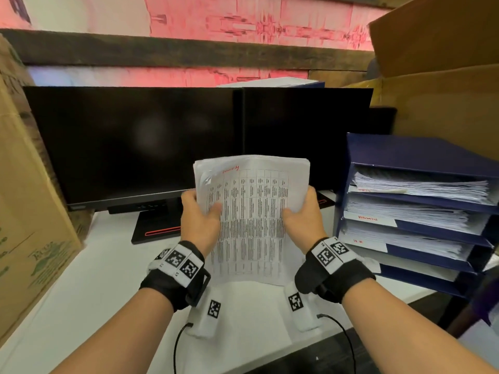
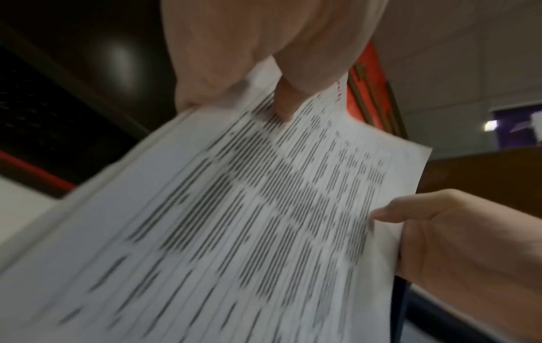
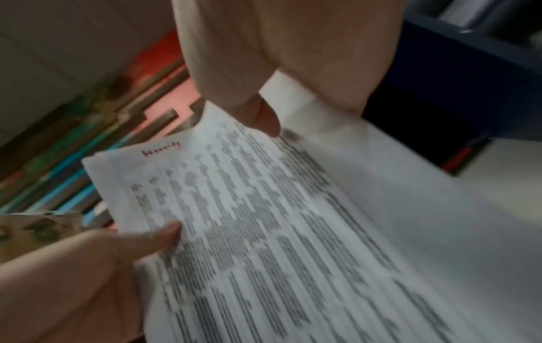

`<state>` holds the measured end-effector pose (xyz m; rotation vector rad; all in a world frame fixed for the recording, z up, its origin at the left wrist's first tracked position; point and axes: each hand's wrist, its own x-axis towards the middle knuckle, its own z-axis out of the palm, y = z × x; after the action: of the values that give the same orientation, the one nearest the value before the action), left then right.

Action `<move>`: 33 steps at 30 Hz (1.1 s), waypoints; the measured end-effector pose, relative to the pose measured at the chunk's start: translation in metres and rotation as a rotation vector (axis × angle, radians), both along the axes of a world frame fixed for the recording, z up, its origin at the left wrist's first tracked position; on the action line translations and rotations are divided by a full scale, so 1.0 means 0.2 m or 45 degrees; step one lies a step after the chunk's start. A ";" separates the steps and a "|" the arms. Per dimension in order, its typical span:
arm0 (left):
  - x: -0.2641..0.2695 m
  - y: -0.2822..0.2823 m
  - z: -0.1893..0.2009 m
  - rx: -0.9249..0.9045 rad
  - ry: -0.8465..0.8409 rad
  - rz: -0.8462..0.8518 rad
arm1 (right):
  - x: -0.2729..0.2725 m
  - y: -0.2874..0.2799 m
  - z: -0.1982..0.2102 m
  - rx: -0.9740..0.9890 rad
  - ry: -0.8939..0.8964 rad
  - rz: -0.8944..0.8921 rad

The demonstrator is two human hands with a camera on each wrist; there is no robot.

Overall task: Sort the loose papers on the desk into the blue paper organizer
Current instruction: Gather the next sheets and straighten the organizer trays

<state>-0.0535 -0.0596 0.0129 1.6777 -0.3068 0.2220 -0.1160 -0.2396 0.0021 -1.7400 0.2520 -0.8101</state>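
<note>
A stack of printed papers (image 1: 251,211) with a table of text and a red handwritten word at the top stands upright above the white desk, in front of the monitors. My left hand (image 1: 198,218) grips its left edge, thumb on the front sheet. My right hand (image 1: 301,214) grips the right edge the same way. Both wrist views show the papers (image 2: 249,220) (image 3: 264,220) blurred, with my left thumb (image 2: 286,104) and my right thumb (image 3: 264,116) pressed on the print. The blue paper organizer (image 1: 421,211) stands at the right, its shelves filled with sheets and labelled in red.
Two dark monitors (image 1: 135,141) stand behind the papers. A large cardboard box (image 1: 29,198) leans at the left, and another cardboard box (image 1: 442,85) rises behind the organizer. The white desk (image 1: 108,265) stretches under my forearms.
</note>
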 end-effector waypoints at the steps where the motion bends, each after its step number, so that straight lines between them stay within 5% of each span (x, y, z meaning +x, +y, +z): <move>1: 0.00 0.00 -0.06 0.063 0.073 -0.013 | -0.01 -0.01 -0.05 0.012 0.088 0.031; 6: -0.03 0.03 -0.24 0.271 0.280 -0.054 | -0.05 -0.04 -0.28 -0.049 0.483 0.069; 14: -0.05 0.01 -0.23 0.289 0.324 -0.032 | -0.13 -0.06 -0.28 -0.085 0.602 0.040; 21: -0.03 -0.06 -0.32 0.504 0.345 -0.291 | -0.32 -0.17 -0.23 -0.215 0.821 0.057; 27: -0.07 -0.06 -0.38 1.013 0.428 -0.548 | -0.49 -0.22 -0.24 -0.341 1.085 0.181; 33: -0.22 -0.07 -0.37 1.399 0.343 -0.588 | -0.57 -0.27 -0.36 -0.591 1.424 0.152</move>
<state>-0.0968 -0.0732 -0.0614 2.5980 -0.6711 -0.6301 -0.2298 -0.2931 -0.0700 -2.4783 0.7268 0.3094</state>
